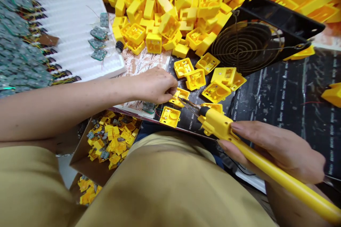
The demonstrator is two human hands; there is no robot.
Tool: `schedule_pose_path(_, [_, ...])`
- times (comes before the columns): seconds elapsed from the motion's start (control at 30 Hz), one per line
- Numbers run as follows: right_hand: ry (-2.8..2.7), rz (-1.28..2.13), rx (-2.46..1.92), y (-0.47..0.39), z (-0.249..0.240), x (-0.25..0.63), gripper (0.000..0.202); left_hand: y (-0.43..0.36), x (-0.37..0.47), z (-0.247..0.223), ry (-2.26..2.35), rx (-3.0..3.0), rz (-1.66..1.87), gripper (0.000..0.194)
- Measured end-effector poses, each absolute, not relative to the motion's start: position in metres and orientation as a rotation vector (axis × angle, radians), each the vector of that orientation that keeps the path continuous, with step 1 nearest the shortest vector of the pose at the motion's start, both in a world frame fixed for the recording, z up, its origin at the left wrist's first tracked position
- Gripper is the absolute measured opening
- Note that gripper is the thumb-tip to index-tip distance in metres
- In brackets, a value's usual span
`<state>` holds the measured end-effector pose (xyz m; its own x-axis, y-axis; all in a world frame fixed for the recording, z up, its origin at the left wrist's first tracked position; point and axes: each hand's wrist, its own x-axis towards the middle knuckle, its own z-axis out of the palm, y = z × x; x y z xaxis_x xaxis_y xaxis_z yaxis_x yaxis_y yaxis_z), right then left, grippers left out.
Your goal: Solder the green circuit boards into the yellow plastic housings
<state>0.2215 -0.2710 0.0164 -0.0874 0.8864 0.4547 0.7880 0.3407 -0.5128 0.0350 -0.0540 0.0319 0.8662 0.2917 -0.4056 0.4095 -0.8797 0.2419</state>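
Observation:
My right hand (279, 149) is wrapped round a yellow soldering iron (218, 124), whose metal tip points left into a small yellow plastic case (183, 94). At that case's left side, my left hand (160, 85) is closed in a pinch; what its fingertips hold is hidden. Just in front lies another open yellow case (169, 117) with thin wires at its left. A green circuit board (149, 107) rests below my left wrist. Several more open cases, among them one yellow case (195, 79), sit just beyond the tip.
A black fan (245, 42) with a wire grille leans behind the cases. Yellow cases (165, 0) are heaped along the back. At left, a white ridged tray (80, 42) bears circuit boards (21, 42) with wires. A cardboard box (82, 163) below holds yellow parts.

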Motion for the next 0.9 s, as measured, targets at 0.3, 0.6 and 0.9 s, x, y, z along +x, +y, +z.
schedule_pose_path(0.3, [-2.021, 0.213, -1.331, -0.258, 0.011, 0.23, 0.009, -0.051, 0.044, 0.038, 0.618, 2.601, -0.651, 0.015])
schedule_pose_path(0.6, [-2.129, 0.134, -1.252, -0.244, 0.018, 0.229, 0.011, -0.048, 0.05, 0.037, 0.621, 2.595, -0.711, 0.015])
schedule_pose_path(0.9, [-2.038, 0.121, -1.448, -0.244, 0.028, 0.262, 0.023, -0.048, 0.056, 0.04, 0.646, 2.581, -0.766, 0.016])
